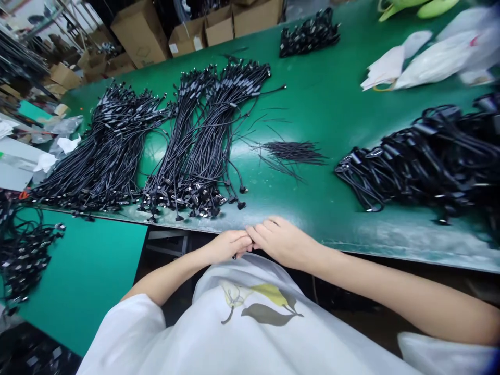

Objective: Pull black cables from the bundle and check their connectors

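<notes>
At the table's front edge, close to my body, my left hand (227,246) and my right hand (278,241) meet with their fingertips together. Both are closed, fingers curled inward. A tiny dark bit (234,256) shows beneath my left fingers; what it belongs to is hidden. Beyond the hands lies a loose pile of thin black ties (295,152). Left of it, long black cables with plug ends are spread in bunches, one in the middle (207,135) and another farther left (105,146). Coiled, tied black cables (425,156) are heaped on the right.
The green table (312,104) also carries a small heap of black cables (310,34) at the back and white plastic bags (437,60) at the back right. Cardboard boxes (140,34) stand behind it. A lower green surface (94,260) with more cables (25,255) is at left.
</notes>
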